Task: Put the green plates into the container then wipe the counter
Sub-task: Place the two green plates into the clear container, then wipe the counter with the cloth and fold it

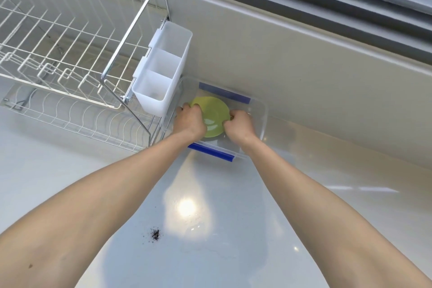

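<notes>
glossy pale bench (233, 229) is running under a window sill, with daylight glaring off its surface and a small scatter of dark crumbs (155, 233) lying near the front edge. a white wire dish rack (70, 58) is standing at the left, carrying a white plastic cutlery holder (163, 68) on its chrome end frame. just beside that holder, a clear plastic container (260, 119) with blue clip handles is sitting against the back wall. both bare forearms are reaching forward into it. the left hand (190, 121) is curling its fingers over the left rim of a green plate (214, 116), and the right hand (238, 124) is closing on the plate's right rim, so each grip is wrapped shut around an edge. the plate is lying nearly flat inside the container, low between its walls; whether it is touching the bottom is hard to tell.
</notes>
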